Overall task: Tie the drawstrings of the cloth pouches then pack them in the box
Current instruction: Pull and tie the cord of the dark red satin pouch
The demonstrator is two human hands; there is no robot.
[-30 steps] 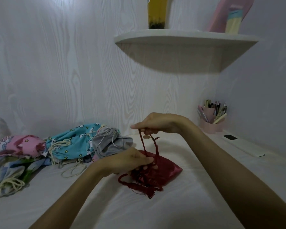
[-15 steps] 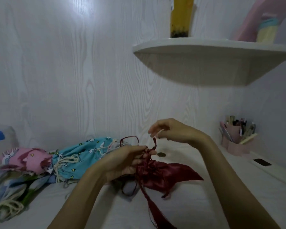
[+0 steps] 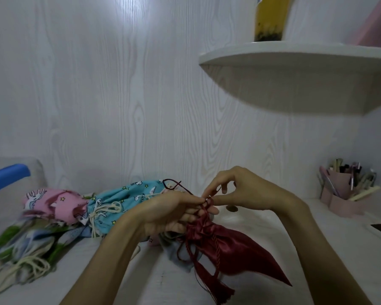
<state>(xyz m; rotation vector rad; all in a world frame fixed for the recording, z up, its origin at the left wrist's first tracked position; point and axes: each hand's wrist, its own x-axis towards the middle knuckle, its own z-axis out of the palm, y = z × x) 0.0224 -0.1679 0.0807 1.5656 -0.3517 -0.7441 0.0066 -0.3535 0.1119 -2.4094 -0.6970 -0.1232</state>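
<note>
Left hand (image 3: 169,214) gripping gathered neck of shiny dark-red satin pouch (image 3: 231,249), lifted above white table (image 3: 262,234). Right hand (image 3: 242,190) pinching thin dark-red drawstring (image 3: 176,186) beside left fingertips.

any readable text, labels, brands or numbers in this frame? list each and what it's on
No legible text anywhere in the head view.
White tag at the top of the yellow bottle on the white corner shelf: dark marks, too small and cut off to read.
Pink unicorn-print cloth pouch and blue star-print cloth pouch: pictures only, no words.
Dark red satin pouch, pink pen holder: no visible lettering.
</note>
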